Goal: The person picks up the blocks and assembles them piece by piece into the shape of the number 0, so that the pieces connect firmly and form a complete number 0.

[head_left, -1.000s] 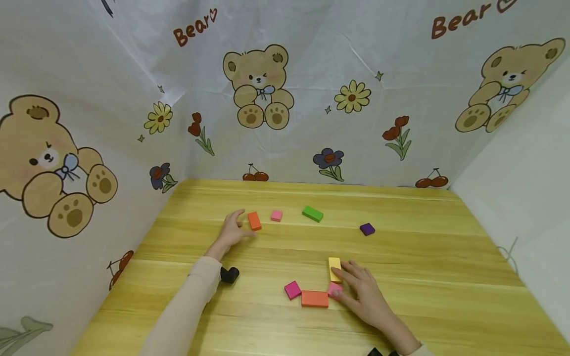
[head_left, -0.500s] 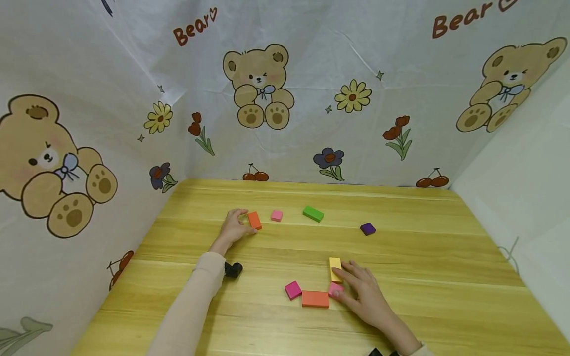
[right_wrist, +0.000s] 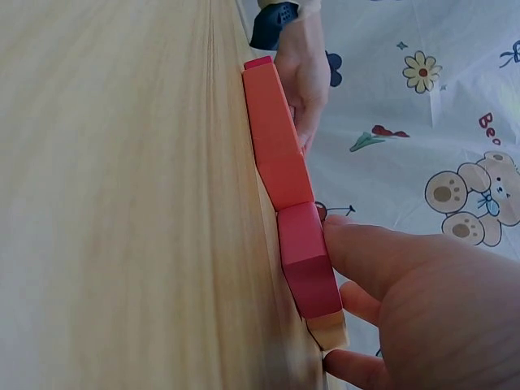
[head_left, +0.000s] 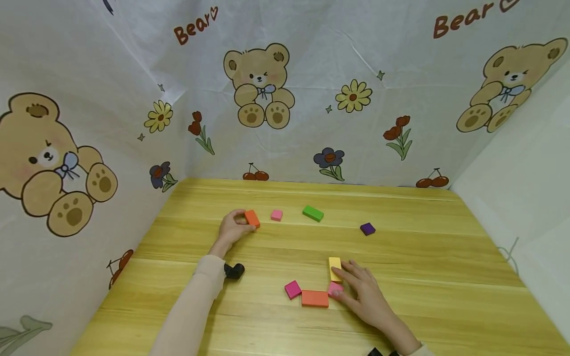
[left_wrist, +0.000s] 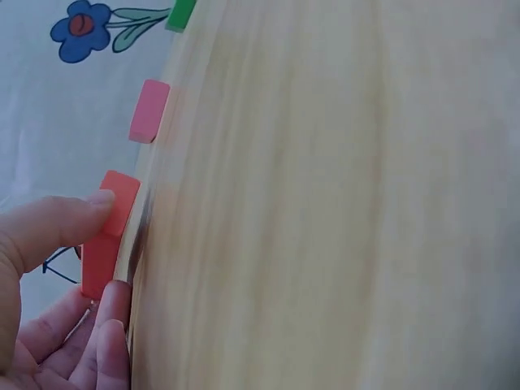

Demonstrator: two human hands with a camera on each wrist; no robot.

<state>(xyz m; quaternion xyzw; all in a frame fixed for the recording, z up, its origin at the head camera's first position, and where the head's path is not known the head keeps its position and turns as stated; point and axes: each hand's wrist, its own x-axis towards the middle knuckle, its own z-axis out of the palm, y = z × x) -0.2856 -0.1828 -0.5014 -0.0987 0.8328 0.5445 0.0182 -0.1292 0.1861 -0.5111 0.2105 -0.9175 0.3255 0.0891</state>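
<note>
At the far left of the table in the head view, my left hand (head_left: 231, 230) pinches an orange rectangular block (head_left: 252, 218) between thumb and fingers. The left wrist view shows the thumb on top of the orange block (left_wrist: 99, 262) and fingers below it. My right hand (head_left: 368, 300) rests with relaxed fingers at a nearer row of blocks. Its thumb touches a pink block (head_left: 334, 286), and its fingertips lie at a yellow block (head_left: 334, 262). A red-orange long block (head_left: 314, 298) adjoins the pink one, with a magenta block (head_left: 293, 289) turned at its left end.
Along the back lie a small pink block (head_left: 276, 215), a green long block (head_left: 313, 213) and a dark purple block (head_left: 367, 229). A bear-printed cloth (head_left: 303, 128) rises behind and left of the wooden table (head_left: 423, 257); a white wall (head_left: 525, 183) stands right.
My left hand has closed its fingers round the orange block, which has shifted slightly left and back. The right hand and the nearer blocks stay as they were.
</note>
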